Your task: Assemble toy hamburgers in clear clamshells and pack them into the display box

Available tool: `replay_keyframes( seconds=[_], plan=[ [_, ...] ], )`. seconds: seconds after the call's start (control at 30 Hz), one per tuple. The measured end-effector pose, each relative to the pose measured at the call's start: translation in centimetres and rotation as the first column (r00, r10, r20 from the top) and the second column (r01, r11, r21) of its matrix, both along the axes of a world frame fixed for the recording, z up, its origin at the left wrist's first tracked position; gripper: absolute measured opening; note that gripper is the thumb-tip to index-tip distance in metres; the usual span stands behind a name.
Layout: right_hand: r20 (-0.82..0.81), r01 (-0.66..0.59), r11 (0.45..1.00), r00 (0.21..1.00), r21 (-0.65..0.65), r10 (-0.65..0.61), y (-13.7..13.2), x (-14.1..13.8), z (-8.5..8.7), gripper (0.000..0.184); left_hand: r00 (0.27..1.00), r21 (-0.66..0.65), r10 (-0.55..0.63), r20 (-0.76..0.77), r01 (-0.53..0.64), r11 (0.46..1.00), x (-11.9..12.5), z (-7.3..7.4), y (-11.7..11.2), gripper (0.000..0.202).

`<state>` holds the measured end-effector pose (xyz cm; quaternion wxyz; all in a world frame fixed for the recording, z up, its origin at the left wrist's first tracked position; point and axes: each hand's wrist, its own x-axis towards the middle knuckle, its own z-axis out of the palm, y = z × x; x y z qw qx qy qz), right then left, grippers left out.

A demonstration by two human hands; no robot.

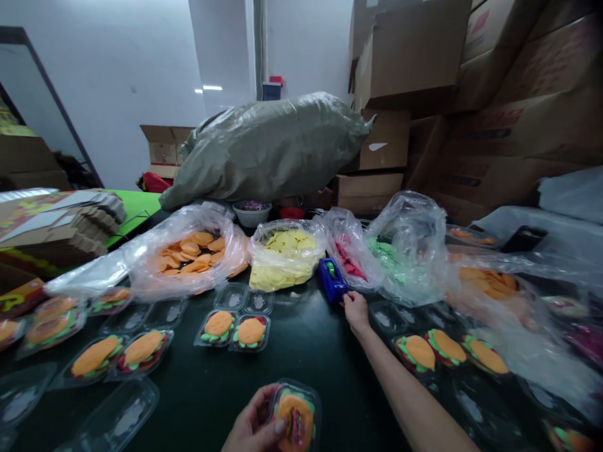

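Observation:
My left hand (257,422) grips a clear plastic clamshell box (316,402) at the bottom centre. Inside the box is a toy burger (296,417) with an orange bun and green edging, and a printed burger picture shows on top. Further forward, my right hand (355,311) is pinched at the front end of a blue tape dispenser (333,285). A green roll (330,269) sits in the dispenser. Any tape between those fingertips is too small to make out. Two open boxes with burgers (219,326) lie on the dark table (292,333) left of the dispenser.
Plastic bags hold orange pieces (191,251), yellow pieces (287,251), red pieces (347,257) and green pieces (386,257). More boxed burgers lie left (141,348) and right (445,345). Behind are a large grey sack (273,147) and stacked cartons (414,56).

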<state>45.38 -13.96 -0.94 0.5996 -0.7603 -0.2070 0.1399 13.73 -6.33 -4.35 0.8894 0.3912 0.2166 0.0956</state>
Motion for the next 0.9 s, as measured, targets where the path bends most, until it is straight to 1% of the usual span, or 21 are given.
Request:
replay_keyframes(
  seconds=[0.1, 0.17, 0.2, 0.27, 0.3, 0.37, 0.4, 0.43, 0.47, 0.5, 0.53, 0.57, 0.63, 0.7, 0.83, 0.9],
  plan=[
    [-0.022, 0.145, 0.984, 0.989, -0.102, -0.148, 0.7, 0.1, 0.1, 0.030, 1.000, -0.036, 0.015, -0.017, -0.015, 0.999, -0.3, 1.8, -0.5, 0.056],
    [-0.031, 0.189, 0.969, 0.980, -0.161, -0.197, 1.0, -0.6, 0.1, 0.026, 1.000, -0.047, 0.009, 0.000, -0.009, 0.999, -0.4, 3.0, -0.8, 0.055],
    [-0.035, 0.190, 0.966, 0.979, -0.177, -0.199, 0.9, -1.4, 0.1, 0.024, 1.000, -0.046, 0.016, 0.011, -0.016, 0.999, -0.5, 3.4, -0.8, 0.054],
    [-0.048, 0.144, 0.974, 0.987, -0.175, -0.155, 0.0, -3.6, 0.1, 0.021, 0.998, -0.041, 0.049, 0.026, -0.048, 0.998, -0.7, 3.7, -0.9, 0.052],
    [-0.058, 0.103, 0.982, 0.992, -0.159, -0.113, -1.0, -5.1, 0.2, 0.021, 0.997, -0.039, 0.066, 0.028, -0.065, 0.997, -0.9, 3.8, -1.0, 0.052],
    [-0.094, -0.029, 0.994, 0.995, -0.106, 0.019, -4.0, -8.8, 0.5, 0.023, 0.996, -0.032, 0.082, 0.032, -0.081, 0.996, -1.3, 3.8, -1.4, 0.051],
    [-0.127, -0.133, 0.989, 0.984, -0.067, 0.123, -5.7, -10.8, 0.7, 0.024, 0.996, -0.025, 0.080, 0.030, -0.079, 0.997, -1.4, 3.8, -1.7, 0.050],
    [-0.168, -0.266, 0.964, 0.951, -0.013, 0.260, -7.4, -12.7, 0.9, 0.026, 0.997, -0.014, 0.078, 0.028, -0.078, 0.997, -1.6, 3.8, -2.1, 0.049],
    [-0.207, -0.420, 0.905, 0.881, 0.070, 0.425, -8.9, -14.5, 1.2, 0.027, 0.996, -0.003, 0.083, 0.025, -0.083, 0.997, -1.8, 3.9, -2.6, 0.047],
    [-0.229, -0.513, 0.847, 0.816, 0.138, 0.531, -10.3, -16.1, 1.3, 0.027, 0.995, 0.006, 0.094, 0.021, -0.094, 0.996, -1.9, 4.0, -3.1, 0.045],
    [-0.242, -0.578, 0.792, 0.754, 0.197, 0.610, -11.4, -17.3, 1.5, 0.028, 0.994, 0.010, 0.111, 0.014, -0.111, 0.994, -1.9, 4.2, -3.7, 0.043],
    [-0.249, -0.611, 0.756, 0.714, 0.236, 0.655, -12.2, -18.1, 1.6, 0.028, 0.992, 0.012, 0.128, 0.007, -0.128, 0.992, -2.0, 4.4, -4.2, 0.042],
    [-0.256, -0.635, 0.732, 0.686, 0.247, 0.681, -13.3, -18.7, 1.7, 0.028, 0.990, 0.006, 0.143, -0.002, -0.143, 0.990, -2.0, 4.8, -5.1, 0.042],
    [-0.255, -0.674, 0.703, 0.655, 0.229, 0.711, -14.0, -18.4, 1.9, 0.029, 0.992, 0.008, 0.123, -0.008, -0.123, 0.992, -2.0, 5.2, -5.7, 0.042],
    [-0.261, -0.758, 0.616, 0.563, 0.216, 0.784, -14.9, -17.4, 2.8, 0.031, 0.997, 0.052, 0.063, -0.033, -0.061, 0.997, -1.9, 5.6, -6.5, 0.041],
    [-0.256, -0.777, 0.592, 0.540, 0.213, 0.802, -15.2, -17.3, 3.2, 0.034, 0.999, 0.060, 0.039, -0.030, -0.037, 0.997, -1.8, 5.7, -6.7, 0.042]
  ],
)
